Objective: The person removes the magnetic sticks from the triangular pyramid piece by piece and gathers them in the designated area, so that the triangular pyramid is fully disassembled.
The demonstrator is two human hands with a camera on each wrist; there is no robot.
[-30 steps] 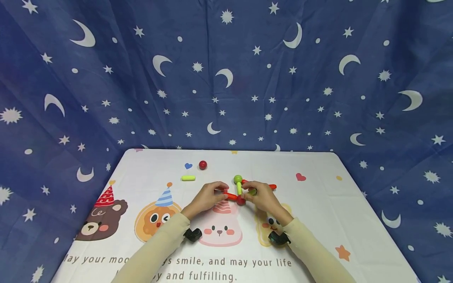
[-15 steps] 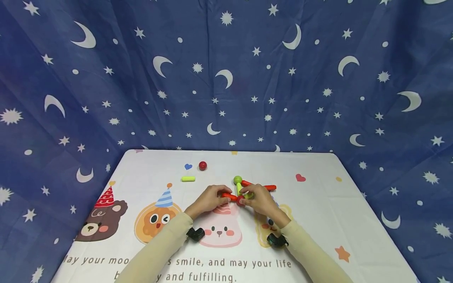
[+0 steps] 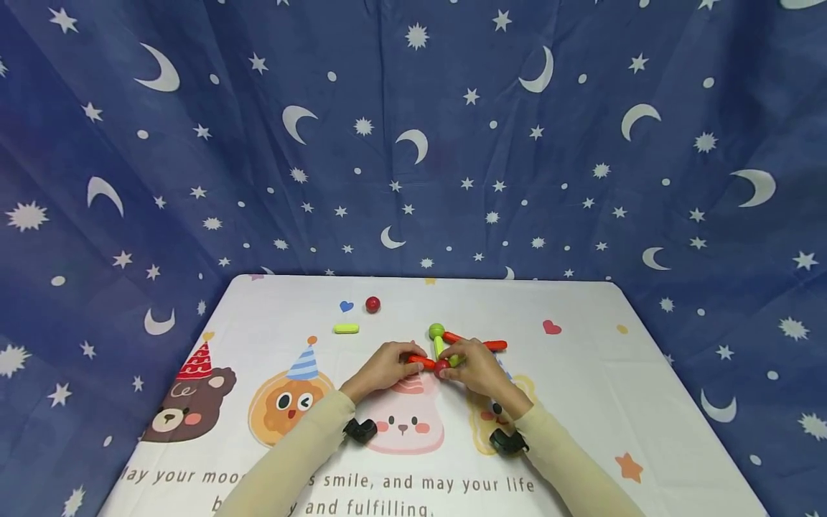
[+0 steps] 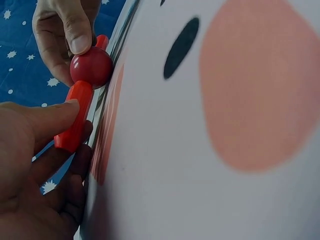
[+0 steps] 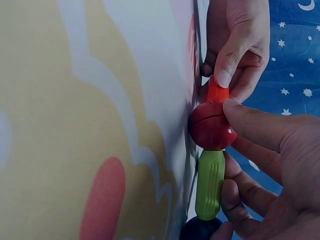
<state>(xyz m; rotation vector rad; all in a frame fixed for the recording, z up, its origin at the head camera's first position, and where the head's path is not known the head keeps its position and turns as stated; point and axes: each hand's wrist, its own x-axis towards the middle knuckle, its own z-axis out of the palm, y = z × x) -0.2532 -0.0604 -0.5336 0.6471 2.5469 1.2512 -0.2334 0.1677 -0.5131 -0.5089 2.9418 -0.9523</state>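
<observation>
Apparently joining a red stick (image 4: 73, 131) to a red ball (image 4: 95, 67) near the middle of the table (image 3: 575, 416), pinching the stick in the left hand (image 3: 386, 368) and the ball in the right hand (image 3: 479, 370); probably needing a straight push, ball braced. Mind the green stick (image 5: 210, 182) and dark ball (image 5: 197, 231) crowding the right hand; leave the loose red ball (image 3: 372, 305) and yellow stick (image 3: 346, 329), far left.

Red ball (image 4: 91, 67), orange-red rod (image 4: 75, 126), starry blue curtain (image 3: 446, 108)

The distant head view looks forward-down; close wrist views share one red ball (image 4: 92, 67).
</observation>
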